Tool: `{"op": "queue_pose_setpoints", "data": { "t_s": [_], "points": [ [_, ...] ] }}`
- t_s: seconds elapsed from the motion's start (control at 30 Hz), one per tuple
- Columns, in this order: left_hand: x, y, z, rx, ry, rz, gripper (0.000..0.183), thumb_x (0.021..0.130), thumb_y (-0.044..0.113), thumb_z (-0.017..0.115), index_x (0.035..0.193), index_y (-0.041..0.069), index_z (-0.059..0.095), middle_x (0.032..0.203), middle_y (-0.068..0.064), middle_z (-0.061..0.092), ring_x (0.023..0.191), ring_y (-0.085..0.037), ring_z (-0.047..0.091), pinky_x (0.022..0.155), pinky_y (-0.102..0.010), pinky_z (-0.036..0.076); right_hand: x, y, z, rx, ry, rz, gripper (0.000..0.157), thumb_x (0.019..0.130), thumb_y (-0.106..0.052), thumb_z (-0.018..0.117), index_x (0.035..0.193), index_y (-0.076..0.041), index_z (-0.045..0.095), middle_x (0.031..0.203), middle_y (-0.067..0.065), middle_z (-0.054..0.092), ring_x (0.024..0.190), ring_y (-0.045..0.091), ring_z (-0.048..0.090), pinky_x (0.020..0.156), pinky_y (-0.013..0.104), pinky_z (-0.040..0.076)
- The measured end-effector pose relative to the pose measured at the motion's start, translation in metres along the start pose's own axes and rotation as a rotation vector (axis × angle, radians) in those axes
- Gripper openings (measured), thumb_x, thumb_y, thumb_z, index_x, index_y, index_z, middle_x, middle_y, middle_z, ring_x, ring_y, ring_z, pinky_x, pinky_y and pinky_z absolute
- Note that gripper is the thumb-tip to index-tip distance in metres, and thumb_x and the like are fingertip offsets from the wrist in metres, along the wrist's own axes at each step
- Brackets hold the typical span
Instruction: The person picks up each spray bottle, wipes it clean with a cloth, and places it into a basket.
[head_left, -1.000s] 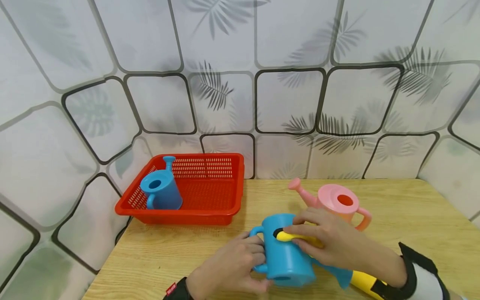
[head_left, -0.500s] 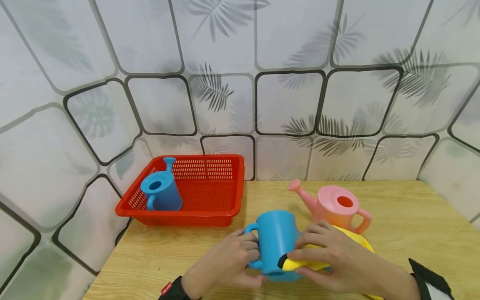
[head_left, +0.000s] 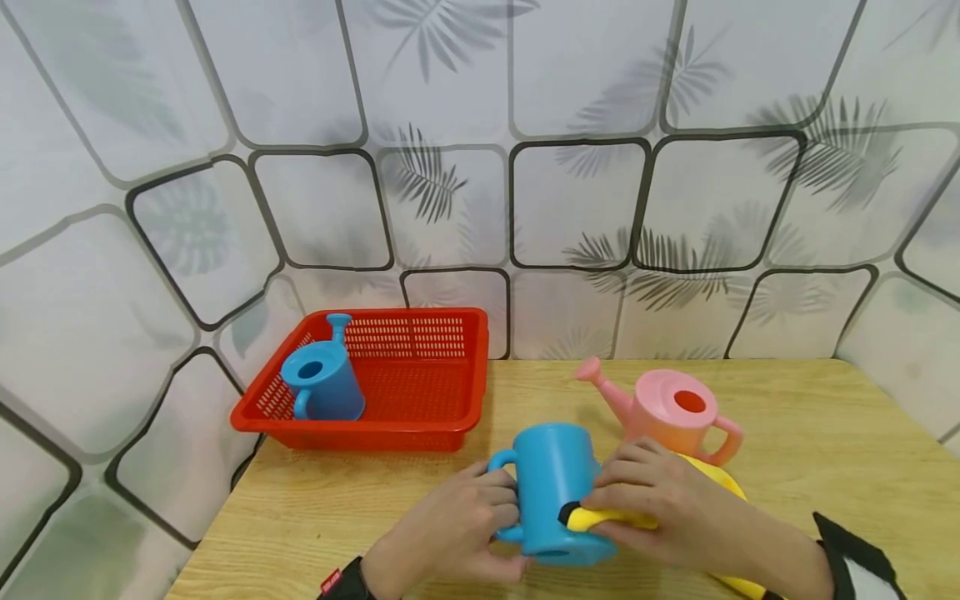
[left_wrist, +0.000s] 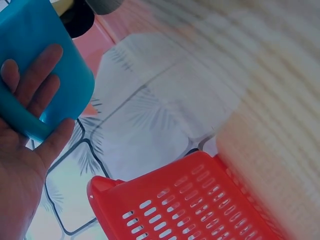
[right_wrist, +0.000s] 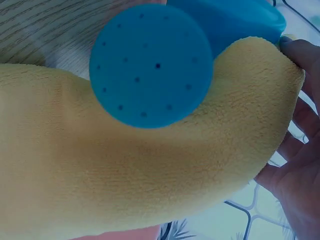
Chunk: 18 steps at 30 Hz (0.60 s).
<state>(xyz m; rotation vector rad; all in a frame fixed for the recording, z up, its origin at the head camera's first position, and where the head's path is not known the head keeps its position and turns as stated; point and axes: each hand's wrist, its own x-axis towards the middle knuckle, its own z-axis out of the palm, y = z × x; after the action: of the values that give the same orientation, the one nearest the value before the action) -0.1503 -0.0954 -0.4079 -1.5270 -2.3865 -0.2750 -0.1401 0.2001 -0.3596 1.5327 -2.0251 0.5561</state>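
A blue watering can [head_left: 553,475] is held tipped over the table in the head view. My left hand [head_left: 457,521] grips it by its handle [left_wrist: 25,120], with fingers through the loop in the left wrist view. On the can's other side, my right hand [head_left: 667,500] holds a yellow cloth [head_left: 600,519] with black edging and presses it to the lower part of the body. The rest of the cloth hangs below that hand. In the right wrist view, the can's round sprinkler head [right_wrist: 150,65], dotted with holes, stands in front of the cloth's plush side.
A red plastic basket [head_left: 405,435] at the back left has a second blue watering can [head_left: 330,387] upright in it. Behind my right hand stands a pink watering can [head_left: 671,408], close to the cloth. A patterned wall [head_left: 577,308] borders the wooden table [head_left: 832,450].
My right hand has slid the cloth down the can from near its upper part. The can has shifted slightly left and now sits more upright in view.
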Motion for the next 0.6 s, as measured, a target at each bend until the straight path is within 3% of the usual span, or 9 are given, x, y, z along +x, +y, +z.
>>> {"op": "queue_pose_setpoints", "data": {
  "t_s": [0.23, 0.47, 0.6],
  "points": [
    [-0.001, 0.006, 0.000, -0.075, -0.044, 0.003, 0.023, 0.097, 0.047, 0.059, 0.093, 0.026, 0.066, 0.080, 0.019, 0.058, 0.100, -0.002, 0.056, 0.101, -0.030, 0.052, 0.002, 0.012, 0.004, -0.028, 0.104, -0.050, 0.023, 0.099, -0.036, 0.066, 0.106, -0.016, 0.075, 0.097, -0.008, 0.071, 0.091, 0.009, 0.061, 0.086, 0.022, 0.049],
    [-0.001, 0.009, -0.002, -0.073, -0.054, 0.000, 0.027, 0.098, 0.049, 0.058, 0.099, 0.025, 0.070, 0.087, 0.018, 0.063, 0.097, -0.001, 0.055, 0.096, -0.027, 0.050, -0.002, 0.019, 0.002, -0.065, 0.096, 0.135, 0.028, 0.099, -0.042, 0.064, 0.104, -0.017, 0.076, 0.094, -0.009, 0.070, 0.086, 0.006, 0.062, 0.083, 0.017, 0.049],
    [-0.002, 0.012, -0.003, -0.046, -0.070, 0.014, 0.036, 0.101, 0.055, 0.051, 0.106, 0.025, 0.071, 0.097, 0.016, 0.068, 0.101, -0.002, 0.057, 0.096, -0.028, 0.050, -0.006, 0.025, 0.002, -0.115, 0.102, 0.185, 0.039, 0.101, -0.047, 0.057, 0.101, -0.014, 0.077, 0.093, -0.007, 0.072, 0.084, 0.007, 0.063, 0.081, 0.017, 0.049]
  ]
}}
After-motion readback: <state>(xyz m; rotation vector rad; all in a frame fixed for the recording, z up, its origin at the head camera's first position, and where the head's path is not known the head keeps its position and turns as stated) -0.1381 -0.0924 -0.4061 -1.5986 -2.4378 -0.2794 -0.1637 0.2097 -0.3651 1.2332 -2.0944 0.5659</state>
